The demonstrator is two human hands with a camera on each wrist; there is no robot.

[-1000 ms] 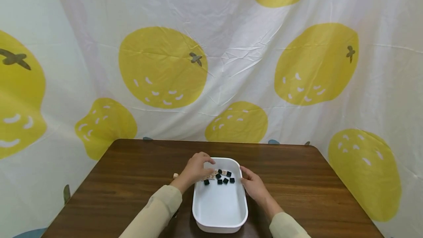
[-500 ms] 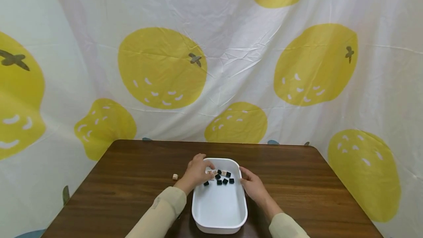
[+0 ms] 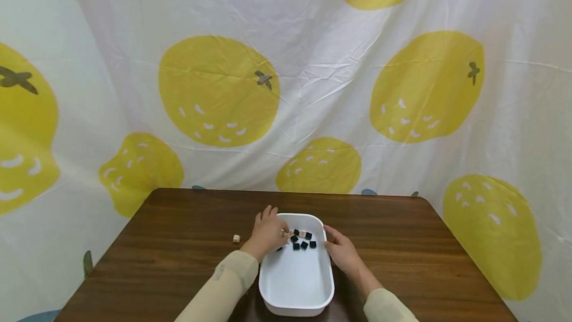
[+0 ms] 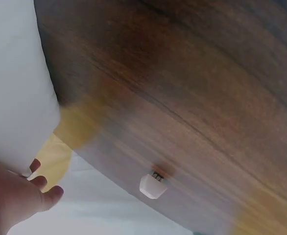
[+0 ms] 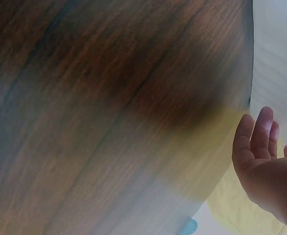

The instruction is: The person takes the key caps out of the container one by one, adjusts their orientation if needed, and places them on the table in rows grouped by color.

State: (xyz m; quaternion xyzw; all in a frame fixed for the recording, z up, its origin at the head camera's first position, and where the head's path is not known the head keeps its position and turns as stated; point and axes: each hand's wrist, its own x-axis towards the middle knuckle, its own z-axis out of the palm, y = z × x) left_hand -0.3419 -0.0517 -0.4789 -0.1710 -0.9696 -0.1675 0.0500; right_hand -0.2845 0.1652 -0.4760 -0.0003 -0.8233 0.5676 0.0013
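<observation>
A white rectangular tub (image 3: 297, 282) stands on the brown table, with several small black caps (image 3: 304, 245) and some pale printed caps (image 3: 303, 234) scattered at its far end; they look like keycaps. Over its far left rim reaches my left hand (image 3: 265, 232), thumb and index finger down among the pale caps. Whether they pinch one is hidden. The other fingers spread outside the wall, as the left wrist view shows. My right hand (image 3: 343, 251) holds the tub's right side, thumb at the rim and fingers along the outer wall.
One pale cap (image 3: 236, 238) lies on the table (image 3: 187, 257) left of the tub; the left wrist view also shows this white cap (image 4: 153, 186). A white curtain (image 3: 313, 68) with yellow fruit prints hangs behind the table's far edge.
My left hand has moved slightly right, lowering its thumb and index finger among the pale caps and uncovering the lone cap on the table. The right hand and tub stay nearly still.
</observation>
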